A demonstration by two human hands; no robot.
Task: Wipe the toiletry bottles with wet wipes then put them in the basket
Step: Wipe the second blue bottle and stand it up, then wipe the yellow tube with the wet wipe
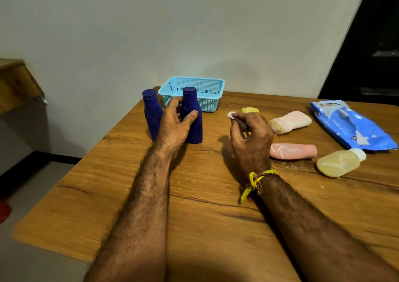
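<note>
Left hand fingers curled round upright blue bottle, second blue bottle just beyond its knuckles, right hand fingertips pinching crumpled wet wipe, basket behind.

Both bare forearms reach forward. Left hand: fingers and thumb curled round something upright, thumb tip showing in front. Right hand: raised, back toward camera, fingers curled, fingertips pinching. Yellow thread band on right wrist.
</note>
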